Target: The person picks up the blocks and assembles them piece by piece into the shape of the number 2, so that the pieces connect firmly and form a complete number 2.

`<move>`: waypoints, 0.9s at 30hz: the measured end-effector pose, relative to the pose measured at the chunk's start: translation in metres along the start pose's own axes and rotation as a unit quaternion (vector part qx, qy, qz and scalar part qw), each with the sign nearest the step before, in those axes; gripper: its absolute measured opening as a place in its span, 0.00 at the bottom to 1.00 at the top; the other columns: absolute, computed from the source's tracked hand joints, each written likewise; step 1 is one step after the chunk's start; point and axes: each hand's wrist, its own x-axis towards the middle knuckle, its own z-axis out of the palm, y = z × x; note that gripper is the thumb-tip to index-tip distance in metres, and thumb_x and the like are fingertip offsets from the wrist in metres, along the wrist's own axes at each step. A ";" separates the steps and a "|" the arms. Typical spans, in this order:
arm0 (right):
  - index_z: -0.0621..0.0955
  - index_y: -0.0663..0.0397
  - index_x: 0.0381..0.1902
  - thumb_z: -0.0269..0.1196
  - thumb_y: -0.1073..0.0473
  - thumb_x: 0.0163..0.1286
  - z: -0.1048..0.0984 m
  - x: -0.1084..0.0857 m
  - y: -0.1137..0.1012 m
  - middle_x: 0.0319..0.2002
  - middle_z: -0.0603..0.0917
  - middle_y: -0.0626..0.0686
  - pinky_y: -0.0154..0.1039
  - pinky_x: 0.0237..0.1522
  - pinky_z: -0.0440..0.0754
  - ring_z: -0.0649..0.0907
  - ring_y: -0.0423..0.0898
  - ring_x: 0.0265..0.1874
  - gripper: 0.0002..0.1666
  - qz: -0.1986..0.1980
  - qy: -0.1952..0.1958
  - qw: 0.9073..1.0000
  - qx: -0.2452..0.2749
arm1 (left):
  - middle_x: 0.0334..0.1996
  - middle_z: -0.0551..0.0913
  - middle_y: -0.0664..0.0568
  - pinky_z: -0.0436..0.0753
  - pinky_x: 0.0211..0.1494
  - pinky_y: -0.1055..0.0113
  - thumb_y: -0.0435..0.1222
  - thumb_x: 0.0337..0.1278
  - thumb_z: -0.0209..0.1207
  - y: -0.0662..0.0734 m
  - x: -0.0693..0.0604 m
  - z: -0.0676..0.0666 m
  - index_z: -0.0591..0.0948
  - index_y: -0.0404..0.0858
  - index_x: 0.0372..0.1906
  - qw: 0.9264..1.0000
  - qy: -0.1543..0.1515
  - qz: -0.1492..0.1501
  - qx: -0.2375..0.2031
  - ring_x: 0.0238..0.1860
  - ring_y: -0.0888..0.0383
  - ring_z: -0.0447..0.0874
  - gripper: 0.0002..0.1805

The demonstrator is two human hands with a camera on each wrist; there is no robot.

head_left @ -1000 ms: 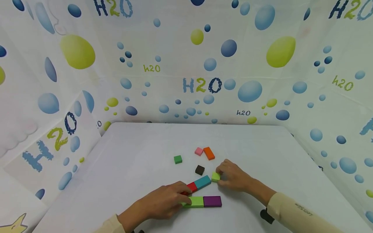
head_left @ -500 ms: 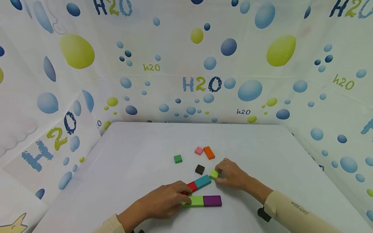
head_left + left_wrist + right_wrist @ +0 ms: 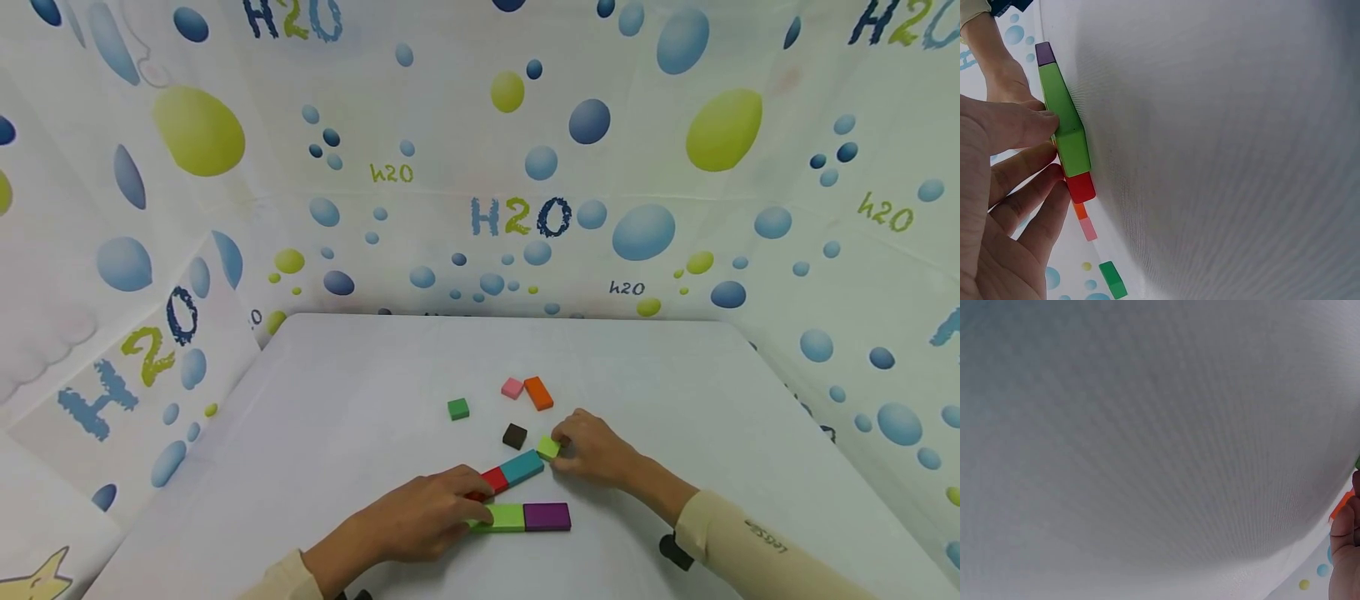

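My left hand [image 3: 420, 518] rests on two rows of blocks, its thumb on a long light green block [image 3: 508, 518] and its fingers at a red block [image 3: 495, 480]. A purple block [image 3: 547, 517] adjoins the light green one, and a teal block [image 3: 522, 468] adjoins the red one, slanting away. The left wrist view shows the fingertips touching the red block [image 3: 1081, 187] and the thumb on the light green block [image 3: 1062, 103]. My right hand [image 3: 597, 451] pinches a small light green cube [image 3: 548, 448] by the teal block's far end. Fingers partly hide that cube.
Beyond the rows lie a dark brown cube [image 3: 514, 436], a green cube [image 3: 458, 408], a pink cube [image 3: 512, 388] and an orange block [image 3: 538, 393]. They sit on a white table [image 3: 360, 375] with a patterned cloth [image 3: 450, 167] behind it.
My right hand has shifted slightly left and away with the small light green cube, closer to the teal block's end. My left hand and the two rows stay in place.
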 end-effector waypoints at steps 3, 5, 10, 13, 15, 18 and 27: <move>0.86 0.57 0.42 0.72 0.57 0.60 0.001 0.000 -0.001 0.32 0.81 0.43 0.35 0.41 0.81 0.75 0.40 0.37 0.14 0.005 -0.002 1.000 0.001 | 0.58 0.80 0.57 0.83 0.57 0.67 0.35 0.61 0.68 0.000 0.000 0.000 0.87 0.54 0.52 1.000 -0.002 0.000 0.002 0.61 0.61 0.75 0.16; 0.86 0.57 0.43 0.73 0.56 0.60 0.001 0.000 -0.001 0.33 0.82 0.43 0.36 0.42 0.81 0.75 0.40 0.38 0.15 0.006 -0.004 1.000 0.001 | 0.58 0.80 0.57 0.83 0.58 0.67 0.35 0.61 0.68 0.000 0.000 0.000 0.87 0.54 0.52 1.000 -0.002 0.000 0.005 0.61 0.60 0.75 0.17; 0.86 0.57 0.44 0.74 0.55 0.60 -0.001 -0.001 -0.001 0.33 0.82 0.43 0.37 0.43 0.81 0.75 0.39 0.38 0.17 0.008 -0.007 1.000 0.003 | 0.58 0.81 0.57 0.83 0.58 0.67 0.35 0.61 0.68 -0.001 0.000 0.001 0.87 0.54 0.53 1.000 -0.002 0.001 0.003 0.61 0.61 0.75 0.17; 0.86 0.57 0.45 0.73 0.55 0.60 -0.002 -0.003 -0.001 0.34 0.81 0.43 0.38 0.43 0.81 0.75 0.39 0.38 0.17 0.004 -0.007 1.000 0.008 | 0.58 0.81 0.57 0.83 0.57 0.67 0.35 0.60 0.68 -0.001 0.000 0.002 0.87 0.54 0.53 1.000 -0.001 0.000 0.002 0.61 0.60 0.75 0.17; 0.86 0.58 0.45 0.72 0.56 0.60 -0.003 -0.004 -0.002 0.34 0.81 0.43 0.38 0.42 0.81 0.75 0.39 0.38 0.16 -0.001 -0.006 1.000 0.012 | 0.58 0.80 0.57 0.83 0.56 0.67 0.35 0.61 0.68 -0.001 0.000 0.002 0.87 0.54 0.53 1.000 -0.002 0.000 0.001 0.61 0.60 0.75 0.17; 0.86 0.58 0.44 0.70 0.59 0.61 -0.004 -0.006 -0.002 0.33 0.81 0.43 0.38 0.42 0.80 0.75 0.39 0.37 0.14 -0.008 -0.002 1.000 0.016 | 0.58 0.80 0.57 0.83 0.56 0.68 0.34 0.61 0.68 -0.001 0.000 0.002 0.87 0.54 0.52 1.000 0.000 0.001 0.001 0.61 0.60 0.75 0.16; 0.87 0.58 0.43 0.68 0.63 0.60 -0.003 -0.007 0.000 0.33 0.83 0.43 0.37 0.41 0.81 0.76 0.38 0.36 0.12 -0.015 0.009 1.000 0.013 | 0.58 0.81 0.57 0.83 0.57 0.67 0.34 0.61 0.67 -0.002 -0.001 0.002 0.87 0.54 0.52 1.000 0.006 0.006 0.000 0.61 0.60 0.75 0.16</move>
